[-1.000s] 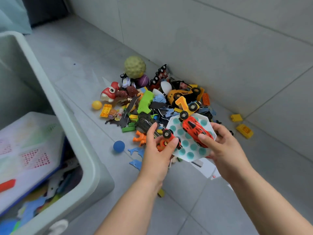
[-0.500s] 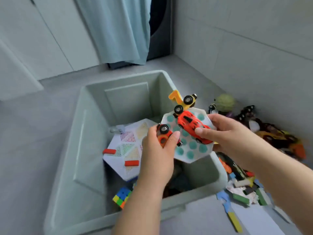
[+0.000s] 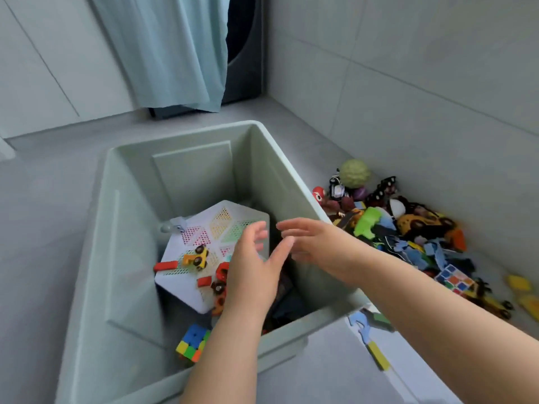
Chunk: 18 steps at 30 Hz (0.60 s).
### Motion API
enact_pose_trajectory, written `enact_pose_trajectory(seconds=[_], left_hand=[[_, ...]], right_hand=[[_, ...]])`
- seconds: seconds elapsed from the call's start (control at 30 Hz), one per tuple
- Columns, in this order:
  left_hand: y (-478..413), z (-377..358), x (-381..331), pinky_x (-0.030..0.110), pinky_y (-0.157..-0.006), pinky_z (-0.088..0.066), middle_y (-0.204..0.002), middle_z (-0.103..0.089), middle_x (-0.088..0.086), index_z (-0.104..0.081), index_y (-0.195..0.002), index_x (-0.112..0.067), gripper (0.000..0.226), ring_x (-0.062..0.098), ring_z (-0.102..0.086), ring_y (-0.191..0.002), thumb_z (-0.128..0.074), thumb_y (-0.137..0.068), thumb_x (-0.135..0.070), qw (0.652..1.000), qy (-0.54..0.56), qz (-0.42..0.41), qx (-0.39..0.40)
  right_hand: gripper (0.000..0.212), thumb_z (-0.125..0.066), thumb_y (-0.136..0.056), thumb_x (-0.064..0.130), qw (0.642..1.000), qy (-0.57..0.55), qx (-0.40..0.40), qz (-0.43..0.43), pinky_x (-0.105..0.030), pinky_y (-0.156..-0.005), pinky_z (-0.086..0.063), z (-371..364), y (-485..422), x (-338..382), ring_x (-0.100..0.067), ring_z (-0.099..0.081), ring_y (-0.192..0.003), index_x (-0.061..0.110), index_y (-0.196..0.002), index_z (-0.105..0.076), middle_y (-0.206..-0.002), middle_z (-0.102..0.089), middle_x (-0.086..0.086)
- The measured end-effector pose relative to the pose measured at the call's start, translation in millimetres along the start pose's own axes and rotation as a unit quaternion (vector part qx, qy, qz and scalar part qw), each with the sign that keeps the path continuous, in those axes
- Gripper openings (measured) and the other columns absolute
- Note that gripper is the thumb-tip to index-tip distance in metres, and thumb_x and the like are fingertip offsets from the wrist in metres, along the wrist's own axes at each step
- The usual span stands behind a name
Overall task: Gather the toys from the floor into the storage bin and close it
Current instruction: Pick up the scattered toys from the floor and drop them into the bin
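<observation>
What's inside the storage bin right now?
In the storage bin: a white mesh board carrying a yellow toy car and red blocks, plus a colour cube. The open left hand and forearm cover the rest.

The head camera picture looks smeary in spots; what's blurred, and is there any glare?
Head view: both hands, left and right, are motion-blurred over the bin; the yellow blocks at the right edge smear; walls bow from the wide lens; light is soft, with no glare.
</observation>
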<state>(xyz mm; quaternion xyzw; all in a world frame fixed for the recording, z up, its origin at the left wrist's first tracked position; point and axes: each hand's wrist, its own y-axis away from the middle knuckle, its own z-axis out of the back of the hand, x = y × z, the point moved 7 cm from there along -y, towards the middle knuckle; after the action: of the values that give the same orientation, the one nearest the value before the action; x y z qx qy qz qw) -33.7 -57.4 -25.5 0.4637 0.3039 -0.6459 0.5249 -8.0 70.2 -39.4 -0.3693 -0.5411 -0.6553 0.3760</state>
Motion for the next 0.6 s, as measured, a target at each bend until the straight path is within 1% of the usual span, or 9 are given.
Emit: enact_pose_trajectory(seconds=[0.07,0.13,0.23,0.3,0.33,0.37,0.47,0.53,0.6], left_hand=[[14.2,-38.4,-35.8,0.022,-0.083,-0.051,-0.103,-0.061,-0.012,-0.056,-0.109,-0.027,0.030,0.007,-0.060,-0.097,-0.067,-0.082,-0.033,0.991,0.103,-0.071,0.049],[32.2,-82.7,-59.8,0.016,-0.073,-0.050,-0.092,-0.063,-0.006,-0.058,-0.100,-0.027,0.021,0.006,-0.061,-0.085,-0.068,-0.082,-0.031,0.975,0.158,-0.104,0.116],[60.4,-161.6,-57.2,0.017,-0.071,-0.051,-0.090,-0.063,-0.006,-0.057,-0.098,-0.029,0.020,0.004,-0.060,-0.078,-0.068,-0.082,-0.031,0.948,0.180,-0.057,0.258],[76.3,-210.5,-38.2,0.019,-0.073,-0.051,-0.093,-0.062,-0.006,-0.055,-0.099,-0.030,0.021,0.004,-0.058,-0.076,-0.068,-0.083,-0.028,0.933,0.163,-0.002,0.321],[81.3,-228.2,-26.4,0.019,-0.073,-0.050,-0.094,-0.062,-0.006,-0.055,-0.100,-0.030,0.022,0.005,-0.057,-0.077,-0.068,-0.083,-0.027,0.930,0.148,0.022,0.336],[85.9,-245.3,-15.1,0.017,-0.073,-0.049,-0.095,-0.062,-0.007,-0.054,-0.101,-0.030,0.023,0.005,-0.057,-0.078,-0.068,-0.083,-0.027,0.928,0.132,0.043,0.347],[93.4,-281.9,17.3,0.013,-0.071,-0.046,-0.100,-0.061,-0.003,-0.052,-0.105,-0.030,0.026,0.008,-0.059,-0.085,-0.067,-0.084,-0.024,0.917,0.097,0.097,0.374],[90.5,-297.3,39.5,0.014,-0.072,-0.044,-0.103,-0.060,0.001,-0.051,-0.106,-0.030,0.028,0.011,-0.060,-0.089,-0.067,-0.084,-0.022,0.916,0.080,0.131,0.371],[84.2,-306.5,57.9,0.016,-0.071,-0.043,-0.103,-0.061,0.001,-0.050,-0.104,-0.032,0.028,0.012,-0.061,-0.092,-0.066,-0.084,-0.021,0.920,0.062,0.156,0.353]], right_hand=[[0.026,-0.051,-0.091,0.001,0.993,-0.086,-0.033,0.067,-0.033,-0.092,-0.051,47.1,37.9,-0.6,-0.020,-0.063,-0.099,0.011,-0.113,-0.060,-0.107,-0.066,-0.009],[0.019,-0.054,-0.088,0.002,0.986,-0.120,-0.093,0.072,-0.030,-0.083,-0.055,100.5,73.4,-28.8,-0.018,-0.066,-0.086,0.010,-0.104,-0.063,-0.091,-0.069,-0.006],[0.017,-0.058,-0.087,0.001,0.974,-0.061,-0.214,-0.053,-0.025,-0.074,-0.051,173.6,107.2,-125.3,-0.015,-0.063,-0.079,0.013,-0.097,-0.064,-0.094,-0.067,-0.008],[0.016,-0.060,-0.086,0.005,0.955,0.001,-0.254,-0.151,-0.022,-0.068,-0.048,205.8,117.5,-200.6,-0.013,-0.059,-0.078,0.017,-0.097,-0.061,-0.103,-0.063,-0.010],[0.020,-0.064,-0.084,0.010,0.942,0.027,-0.272,-0.193,-0.022,-0.069,-0.048,216.6,118.3,-231.7,-0.013,-0.058,-0.082,0.018,-0.101,-0.059,-0.108,-0.060,-0.010],[0.032,-0.068,-0.081,0.016,0.930,0.055,-0.290,-0.221,-0.024,-0.074,-0.048,226.9,116.5,-258.3,-0.015,-0.057,-0.090,0.019,-0.110,-0.055,-0.114,-0.057,-0.009],[0.073,-0.074,-0.073,0.032,0.899,0.180,-0.314,-0.247,-0.035,-0.092,-0.045,249.4,98.5,-302.7,-0.025,-0.049,-0.117,0.022,-0.135,-0.037,-0.134,-0.043,-0.010],[0.078,-0.072,-0.076,0.035,0.881,0.215,-0.359,-0.222,-0.039,-0.098,-0.040,264.3,85.6,-305.5,-0.029,-0.042,-0.124,0.021,-0.139,-0.029,-0.142,-0.033,-0.010],[0.079,-0.069,-0.080,0.032,0.862,0.189,-0.431,-0.187,-0.039,-0.100,-0.038,283.7,76.7,-299.4,-0.030,-0.037,-0.128,0.015,-0.141,-0.022,-0.144,-0.027,-0.011]])
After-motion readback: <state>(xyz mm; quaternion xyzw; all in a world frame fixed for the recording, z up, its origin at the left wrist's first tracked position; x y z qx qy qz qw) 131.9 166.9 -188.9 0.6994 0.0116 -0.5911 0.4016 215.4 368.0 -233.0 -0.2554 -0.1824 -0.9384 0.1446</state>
